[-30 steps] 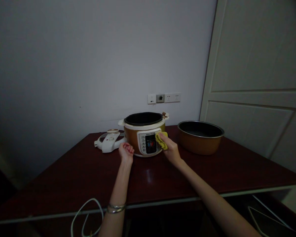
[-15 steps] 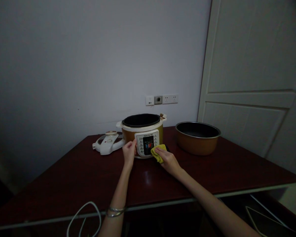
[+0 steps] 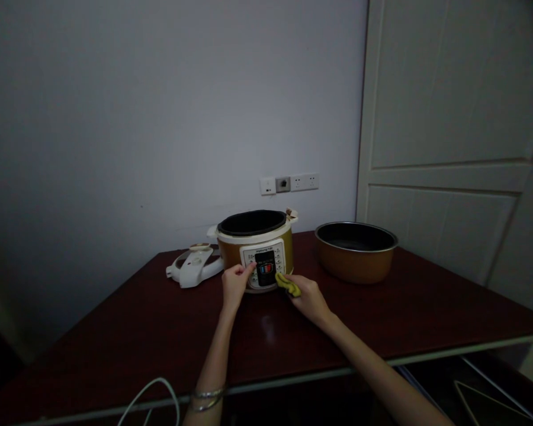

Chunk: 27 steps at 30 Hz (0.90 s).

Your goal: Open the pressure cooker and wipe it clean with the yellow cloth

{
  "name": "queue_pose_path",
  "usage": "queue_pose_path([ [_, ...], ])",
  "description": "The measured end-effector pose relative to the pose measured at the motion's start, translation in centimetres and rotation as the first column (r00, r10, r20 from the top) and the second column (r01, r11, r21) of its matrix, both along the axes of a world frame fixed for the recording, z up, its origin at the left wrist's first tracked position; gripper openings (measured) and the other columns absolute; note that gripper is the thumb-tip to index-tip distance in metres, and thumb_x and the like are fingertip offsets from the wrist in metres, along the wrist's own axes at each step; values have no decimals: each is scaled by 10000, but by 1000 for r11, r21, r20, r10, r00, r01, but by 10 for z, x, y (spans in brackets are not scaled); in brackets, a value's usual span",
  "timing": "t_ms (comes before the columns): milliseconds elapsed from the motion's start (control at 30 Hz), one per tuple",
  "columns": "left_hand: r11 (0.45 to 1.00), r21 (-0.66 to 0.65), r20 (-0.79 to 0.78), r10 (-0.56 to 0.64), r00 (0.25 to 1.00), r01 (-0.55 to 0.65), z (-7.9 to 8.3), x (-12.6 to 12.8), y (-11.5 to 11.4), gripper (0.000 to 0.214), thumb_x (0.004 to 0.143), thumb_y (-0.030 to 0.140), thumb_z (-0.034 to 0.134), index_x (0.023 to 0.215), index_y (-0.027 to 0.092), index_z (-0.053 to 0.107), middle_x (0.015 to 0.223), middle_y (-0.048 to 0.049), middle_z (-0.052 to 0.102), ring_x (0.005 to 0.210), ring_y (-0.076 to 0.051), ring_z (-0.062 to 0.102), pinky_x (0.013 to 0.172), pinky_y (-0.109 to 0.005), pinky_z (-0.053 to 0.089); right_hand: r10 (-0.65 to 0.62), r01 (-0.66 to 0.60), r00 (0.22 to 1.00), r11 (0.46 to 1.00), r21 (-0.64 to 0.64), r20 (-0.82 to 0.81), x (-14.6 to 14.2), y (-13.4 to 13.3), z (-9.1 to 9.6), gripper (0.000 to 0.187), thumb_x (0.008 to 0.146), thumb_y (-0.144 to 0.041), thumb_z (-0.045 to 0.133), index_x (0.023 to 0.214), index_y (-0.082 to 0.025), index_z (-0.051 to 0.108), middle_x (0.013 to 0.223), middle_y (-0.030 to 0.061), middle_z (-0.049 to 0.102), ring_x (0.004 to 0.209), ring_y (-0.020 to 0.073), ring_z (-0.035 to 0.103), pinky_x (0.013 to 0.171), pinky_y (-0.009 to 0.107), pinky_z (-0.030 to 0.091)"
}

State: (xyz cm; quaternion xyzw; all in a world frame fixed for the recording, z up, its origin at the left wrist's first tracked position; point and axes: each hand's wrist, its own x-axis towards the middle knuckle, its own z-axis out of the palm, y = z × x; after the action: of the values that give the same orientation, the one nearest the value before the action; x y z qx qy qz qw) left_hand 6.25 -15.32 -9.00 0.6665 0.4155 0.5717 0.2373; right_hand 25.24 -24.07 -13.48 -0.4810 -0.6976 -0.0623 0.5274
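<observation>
An orange and white electric cooker [image 3: 255,244] without its lid stands at the back of the dark red table [image 3: 160,331]. My right hand [image 3: 308,296] is closed on a small yellow cloth [image 3: 286,284], pressed against the lower right of the cooker's control panel [image 3: 265,267]. My left hand [image 3: 234,284] touches the panel's left side, fingers curled with the index finger on the panel. Nothing shows in that hand.
The cooker's white lid [image 3: 194,267] lies to its left. An orange inner pot [image 3: 356,250] sits on the table to the right. Wall sockets [image 3: 288,183] are behind, a white door [image 3: 453,142] at right, and a white cable [image 3: 153,396] near the front edge.
My right hand slid the cloth from the panel's upper right down to its base. My left hand rose from the table to the panel's left side.
</observation>
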Motion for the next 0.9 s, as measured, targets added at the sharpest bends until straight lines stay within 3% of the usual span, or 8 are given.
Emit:
queue_pose_path([
  [133, 1000, -15, 21, -14, 1000, 14, 2, 0, -1, 570, 605, 655, 630, 414, 177, 384, 448, 54, 321, 474, -78, 297, 457, -214, 235, -30, 79, 928, 990, 118, -370, 12, 10, 17, 313, 743, -177, 542, 1028, -158, 670, 974, 89, 714, 856, 204, 677, 789, 321, 539],
  [200, 999, -24, 40, -27, 999, 28, 3, 1, -1, 569, 599, 652, 634, 416, 181, 374, 447, 54, 315, 474, -79, 294, 454, -215, 229, -43, 132, 889, 977, 165, -456, 19, 18, 30, 332, 746, -186, 541, 1054, -147, 659, 1015, 99, 703, 898, 208, 667, 829, 337, 525],
  [300, 999, -30, 54, -34, 998, 36, 3, 2, -1, 556, 601, 636, 643, 422, 185, 371, 448, 53, 312, 471, -82, 295, 451, -216, 225, -33, 152, 903, 957, 249, -428, 26, 30, 51, 373, 742, -149, 535, 1098, -142, 646, 1101, 118, 673, 1004, 216, 635, 918, 367, 485],
  [433, 999, -27, 63, -32, 998, 34, 2, 2, -2, 556, 595, 638, 650, 423, 183, 380, 450, 52, 321, 470, -83, 300, 454, -214, 230, 42, 18, 980, 955, 297, -194, 21, 43, 67, 498, 698, -38, 493, 1157, -178, 623, 1234, 90, 609, 1157, 199, 555, 1022, 376, 414],
  [500, 999, -38, 66, -28, 997, 31, 2, 2, -2, 558, 588, 644, 652, 422, 183, 385, 451, 52, 328, 469, -83, 302, 453, -213, 231, 68, -36, 992, 959, 282, -106, 16, 47, 65, 558, 669, 0, 475, 1174, -191, 616, 1267, 74, 587, 1198, 189, 524, 1049, 372, 390],
  [600, 999, -34, 61, -20, 998, 22, 1, 2, -1, 559, 595, 647, 648, 426, 183, 387, 455, 53, 329, 472, -82, 302, 455, -211, 233, 40, -12, 994, 965, 261, -100, 13, 49, 55, 602, 649, 17, 472, 1199, -188, 604, 1274, 79, 579, 1192, 195, 531, 1041, 371, 402],
  [900, 1000, -23, 41, -14, 999, 15, -4, 1, 4, 554, 626, 629, 647, 451, 183, 369, 460, 62, 300, 472, -78, 285, 453, -208, 214, -10, 11, 1000, 999, 40, -28, 20, 28, 4, 555, 635, 27, 480, 1136, -139, 650, 1112, 117, 666, 982, 240, 659, 859, 347, 529],
])
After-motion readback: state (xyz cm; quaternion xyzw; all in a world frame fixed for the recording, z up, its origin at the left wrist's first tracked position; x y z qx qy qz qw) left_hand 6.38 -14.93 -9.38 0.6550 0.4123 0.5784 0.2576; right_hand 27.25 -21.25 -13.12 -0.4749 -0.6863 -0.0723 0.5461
